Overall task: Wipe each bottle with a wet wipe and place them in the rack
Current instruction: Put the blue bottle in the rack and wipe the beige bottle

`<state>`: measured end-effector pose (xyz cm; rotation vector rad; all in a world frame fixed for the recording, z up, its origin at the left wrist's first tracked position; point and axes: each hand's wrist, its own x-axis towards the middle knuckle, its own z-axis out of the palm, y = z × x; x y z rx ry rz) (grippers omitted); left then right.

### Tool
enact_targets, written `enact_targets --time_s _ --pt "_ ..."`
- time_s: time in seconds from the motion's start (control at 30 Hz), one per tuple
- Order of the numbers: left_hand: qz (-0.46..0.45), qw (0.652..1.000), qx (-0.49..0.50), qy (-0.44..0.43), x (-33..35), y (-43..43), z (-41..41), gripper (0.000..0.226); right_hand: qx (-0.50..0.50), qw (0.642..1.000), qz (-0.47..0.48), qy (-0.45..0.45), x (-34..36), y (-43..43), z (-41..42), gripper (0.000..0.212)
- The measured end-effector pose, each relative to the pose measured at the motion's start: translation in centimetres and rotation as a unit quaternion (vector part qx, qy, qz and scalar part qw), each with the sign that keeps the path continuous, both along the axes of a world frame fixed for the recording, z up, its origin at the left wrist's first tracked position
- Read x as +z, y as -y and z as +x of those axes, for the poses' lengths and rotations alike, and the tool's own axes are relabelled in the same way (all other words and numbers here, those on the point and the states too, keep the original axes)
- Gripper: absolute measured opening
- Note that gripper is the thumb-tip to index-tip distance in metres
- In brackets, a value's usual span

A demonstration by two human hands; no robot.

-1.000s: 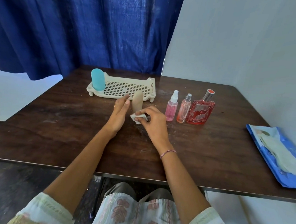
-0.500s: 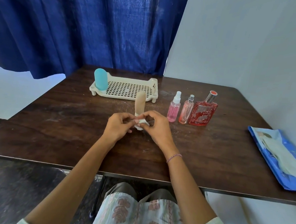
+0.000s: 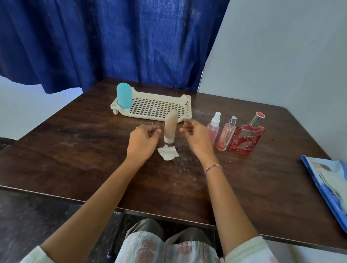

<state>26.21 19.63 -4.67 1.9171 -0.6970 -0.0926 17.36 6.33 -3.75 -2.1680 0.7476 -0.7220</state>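
The tan bottle (image 3: 170, 125) is seen upright on its white cap on the bench (image 3: 86, 146), with its long axis vertical. It is found at 3 o'clock from the left hand (image 3: 142, 142) and at 9 o'clock from the right hand (image 3: 196, 138), about equally near to both. The fingers of each hand are loosely curled and nothing is held. The crumpled wet wipe (image 3: 168, 152) lies at 6 o'clock of the bottle, the rack (image 3: 187, 103) at 12 o'clock.
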Motion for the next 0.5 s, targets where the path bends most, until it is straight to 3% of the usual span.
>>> enact_targets --time_s 0.1,0.23,0.37,0.5 --pt "0.014 1.000 -0.015 0.004 -0.3 0.6 -0.4 0.029 0.032 0.998 0.046 -0.026 -0.5 -0.1 0.9 0.047" --pt "0.028 0.999 -0.031 0.014 -0.6 0.8 -0.4 0.033 0.070 0.993 0.096 0.003 -0.5 -0.4 1.2 0.049" --pt "-0.007 0.998 -0.040 -0.044 -0.8 0.8 0.4 0.041 0.059 0.994 0.090 0.036 -0.1 -0.2 1.9 0.046" --pt "-0.024 0.998 -0.026 -0.043 0.1 0.9 1.8 0.047 0.052 0.996 0.058 0.051 1.0 -0.4 4.5 0.039"
